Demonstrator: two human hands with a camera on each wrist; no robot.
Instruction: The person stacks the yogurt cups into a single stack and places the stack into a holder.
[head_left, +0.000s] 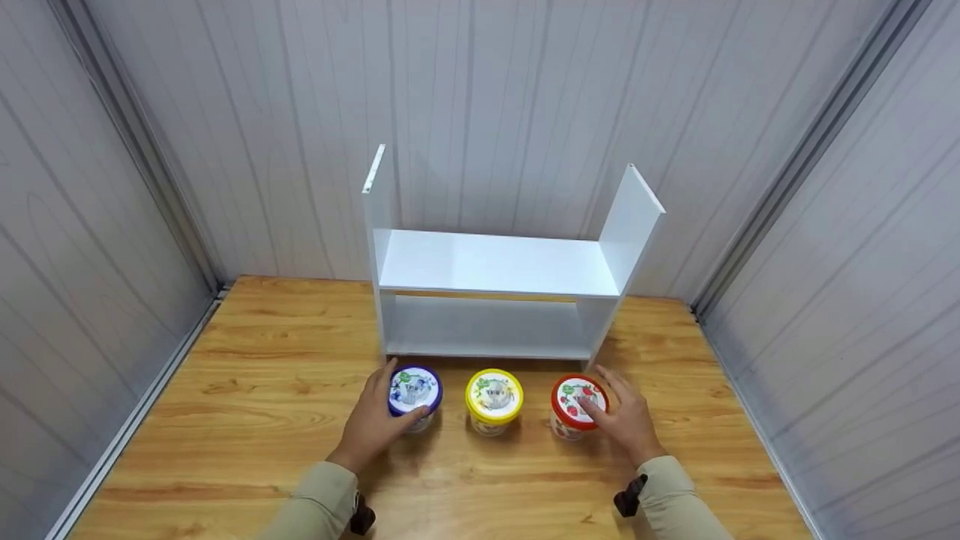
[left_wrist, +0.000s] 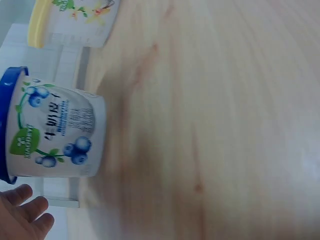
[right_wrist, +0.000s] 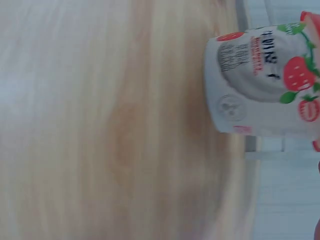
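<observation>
Three printed tubs stand upright in a row on the wooden table. My left hand point(head_left: 380, 416) is spread around the left side of the blueberry tub point(left_wrist: 57, 127), its thumb over the front of the blue lid point(head_left: 415, 390). In the left wrist view, the fingertips point(left_wrist: 37, 212) lie just off that tub. At the other end, my right hand point(head_left: 626, 416) is beside the strawberry tub point(right_wrist: 265, 82), its thumb overlapping the red lid point(head_left: 576, 396) and its fingers spread past the lid's right edge. Between them is the yellow-lidded tub point(head_left: 494, 395), with neither hand on it.
A white two-level shelf point(head_left: 495, 262) with raised side panels stands right behind the tubs. Pale panelled walls point(head_left: 510, 112) enclose the wooden table point(head_left: 285, 390) at the back and both sides. Dark wrist devices point(head_left: 362, 516) show at the cuffs.
</observation>
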